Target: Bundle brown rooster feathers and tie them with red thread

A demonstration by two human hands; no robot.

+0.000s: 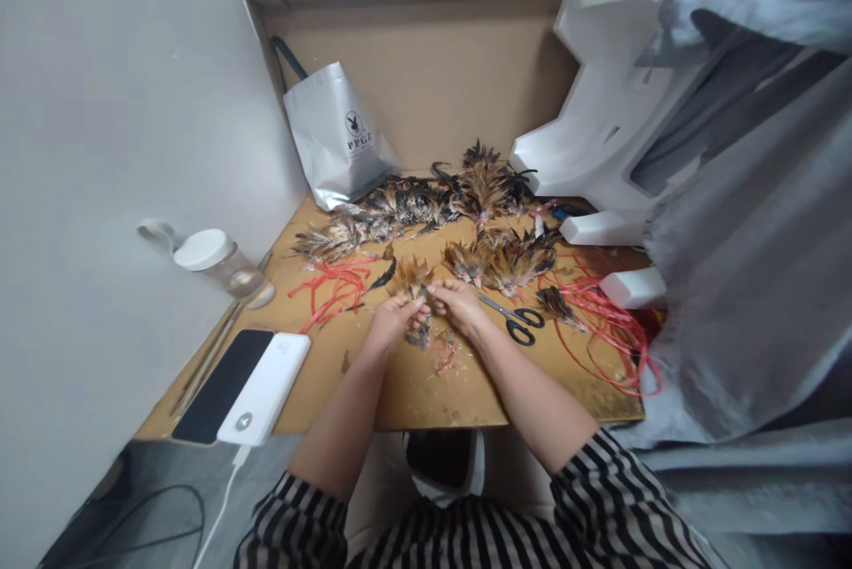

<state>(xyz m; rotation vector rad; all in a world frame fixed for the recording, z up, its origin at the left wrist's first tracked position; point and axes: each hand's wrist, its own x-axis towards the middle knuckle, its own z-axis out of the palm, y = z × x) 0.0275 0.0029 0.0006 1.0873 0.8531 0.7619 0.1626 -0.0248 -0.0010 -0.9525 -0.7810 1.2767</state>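
Note:
Between my two hands, low over the table, is a small bunch of brown feathers point(411, 274) fanned away from me. My left hand point(398, 319) pinches its lower end from the left. From the right, the fingers of my right hand point(456, 301) are closed on the same bunch. Beneath them lie feather scraps and short bits of red string point(447, 354). Black-handled scissors point(516, 318) rest just right of my right hand. Beyond my hands are tied brown feather bunches point(502, 258) and a long heap of darker feathers point(409, 207).
Red plastic strings lie at the left point(336, 285) and in a tangle at the right point(616, 329). A lidded jar point(223, 263), a phone point(223, 387) and a white power bank point(264, 387) stand or lie left. Behind are a silver bag point(336, 138) and white foam point(599, 107).

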